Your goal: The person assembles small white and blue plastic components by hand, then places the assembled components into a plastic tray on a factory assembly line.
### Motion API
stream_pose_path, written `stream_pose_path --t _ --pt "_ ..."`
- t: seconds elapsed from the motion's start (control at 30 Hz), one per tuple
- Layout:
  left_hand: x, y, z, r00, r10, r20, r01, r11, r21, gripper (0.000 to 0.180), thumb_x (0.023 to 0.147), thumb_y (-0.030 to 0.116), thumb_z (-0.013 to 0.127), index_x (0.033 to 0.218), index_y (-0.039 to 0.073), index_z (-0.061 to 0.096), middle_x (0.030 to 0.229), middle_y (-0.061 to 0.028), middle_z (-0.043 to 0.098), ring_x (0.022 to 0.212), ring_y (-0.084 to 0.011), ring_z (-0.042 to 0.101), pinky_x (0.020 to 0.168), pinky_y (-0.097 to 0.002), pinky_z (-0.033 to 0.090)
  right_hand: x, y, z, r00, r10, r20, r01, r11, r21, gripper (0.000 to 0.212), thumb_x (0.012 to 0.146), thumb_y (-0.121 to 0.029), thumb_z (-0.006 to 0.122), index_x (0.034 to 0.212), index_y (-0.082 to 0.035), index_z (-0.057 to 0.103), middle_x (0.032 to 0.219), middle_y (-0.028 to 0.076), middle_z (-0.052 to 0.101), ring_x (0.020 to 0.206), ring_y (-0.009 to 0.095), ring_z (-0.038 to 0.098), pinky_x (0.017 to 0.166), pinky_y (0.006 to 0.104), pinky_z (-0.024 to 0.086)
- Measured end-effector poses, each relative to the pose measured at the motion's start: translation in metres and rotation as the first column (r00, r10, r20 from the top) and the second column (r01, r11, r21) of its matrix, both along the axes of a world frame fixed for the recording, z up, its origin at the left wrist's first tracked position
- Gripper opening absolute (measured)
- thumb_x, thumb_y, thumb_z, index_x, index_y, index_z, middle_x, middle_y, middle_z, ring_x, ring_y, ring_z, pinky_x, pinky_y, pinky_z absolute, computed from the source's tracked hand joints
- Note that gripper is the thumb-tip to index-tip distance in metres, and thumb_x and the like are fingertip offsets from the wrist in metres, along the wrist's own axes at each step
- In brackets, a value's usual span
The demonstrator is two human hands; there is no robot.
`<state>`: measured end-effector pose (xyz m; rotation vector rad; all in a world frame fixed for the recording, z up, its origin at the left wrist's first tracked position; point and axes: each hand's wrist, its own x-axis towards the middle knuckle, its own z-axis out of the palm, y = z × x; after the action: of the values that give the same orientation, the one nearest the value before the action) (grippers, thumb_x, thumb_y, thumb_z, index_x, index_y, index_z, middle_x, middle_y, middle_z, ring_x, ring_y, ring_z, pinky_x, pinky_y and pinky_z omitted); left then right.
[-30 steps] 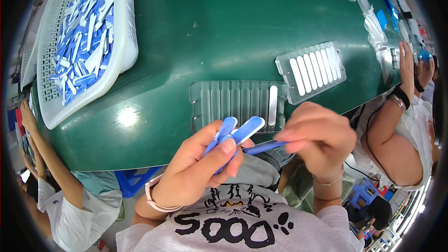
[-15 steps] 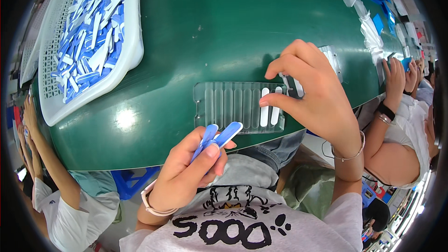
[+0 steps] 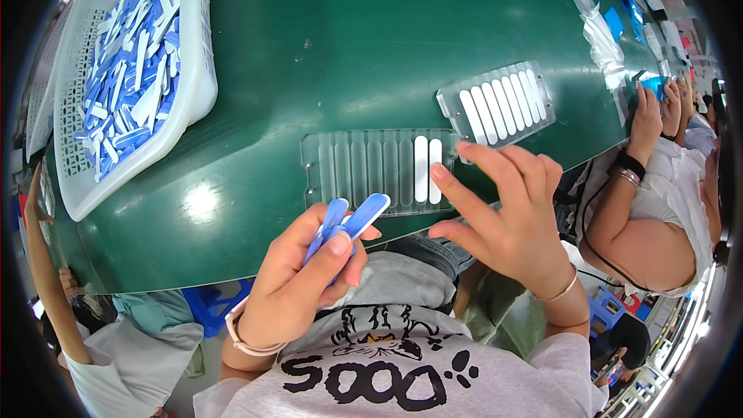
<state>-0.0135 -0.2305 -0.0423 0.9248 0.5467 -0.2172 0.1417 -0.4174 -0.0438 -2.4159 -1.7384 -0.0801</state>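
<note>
Bold black lettering and a cartoon animal drawing run across the pale grey shirt (image 3: 259, 399) at the bottom of my view; any print on the blue strips (image 3: 367, 215) is too small for me to make out.

I have those strips in the left hand (image 3: 300, 272), thumb pressed on top and fingers wrapped beneath; the small bundle fans out past the fingertips, just on the person's side of the near tray (image 3: 310, 174); the right hand (image 3: 509, 220) has its thumb and fingers spread apart, with nothing that I can see between them; its index fingertip is at the rightmost of two white strips (image 3: 421, 170) in that tray, though I cannot tell whether it touches.

The near tray is clear, rigid plastic, cut with parallel round-ended grooves; the two white strips sit side by side at its right end, upright in my view; the far tray (image 3: 451, 105), also clear, lies tilted beyond its upper right corner, carrying a row of white strips.

The blue strips are slim, rounded and white-edged; more blue and white pieces lie heaped in a white lattice-walled plastic basket (image 3: 195, 104) at upper left; the green table (image 3: 333, 31) is smooth and glossy.
</note>
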Motion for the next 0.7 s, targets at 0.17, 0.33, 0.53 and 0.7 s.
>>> stream_pose_path --t 0.17,0.33,0.53,0.7 --pt "-0.001 -0.005 0.002 1.000 0.000 -0.025 0.000 1.000 0.013 0.023 0.098 0.018 0.041 0.111 0.001 0.050 0.071 0.0002 0.050 0.052 -0.0007 0.033 0.046 -0.0163 0.026 -0.003 0.004 -0.002 0.978 0.004 -0.210 0.059 0.955 0.290 0.038 0.070 -0.036 0.072 0.096 -0.007 0.066 0.103 0.010 0.059 0.083 0.023 0.050 0.066 0.0310 0.040" --pt "-0.001 -0.012 0.001 0.998 -0.062 0.009 0.061 0.994 0.087 0.021 0.098 0.021 0.042 0.108 0.004 0.051 0.072 0.0025 0.050 0.056 -0.0001 0.035 0.050 -0.0168 0.029 -0.024 0.042 0.001 0.656 0.054 -0.753 0.338 0.871 0.356 0.014 0.072 -0.006 0.074 0.081 -0.002 0.064 0.076 0.007 0.062 0.068 0.018 0.057 0.060 0.0279 0.047" --pt "-0.001 -0.006 -0.004 0.997 -0.070 0.044 0.064 0.992 0.109 0.022 0.098 0.020 0.041 0.108 0.003 0.051 0.072 0.0018 0.050 0.056 -0.0004 0.035 0.050 -0.0170 0.029 -0.020 0.040 0.001 0.453 0.110 -0.885 0.393 0.866 0.309 0.009 0.077 0.000 0.069 0.085 0.002 0.067 0.079 0.010 0.066 0.071 0.016 0.061 0.060 0.0250 0.047" --pt "-0.001 -0.010 -0.003 0.996 0.087 0.000 -0.087 0.996 0.030 0.027 0.096 0.025 0.044 0.103 0.000 0.050 0.065 -0.0051 0.050 0.045 -0.0037 0.029 0.040 -0.0190 0.023 -0.008 0.028 0.001 0.863 -0.066 -0.501 0.375 0.748 0.547 0.019 0.065 -0.001 0.076 0.083 -0.004 0.070 0.085 0.007 0.066 0.077 0.019 0.058 0.064 0.0274 0.044"
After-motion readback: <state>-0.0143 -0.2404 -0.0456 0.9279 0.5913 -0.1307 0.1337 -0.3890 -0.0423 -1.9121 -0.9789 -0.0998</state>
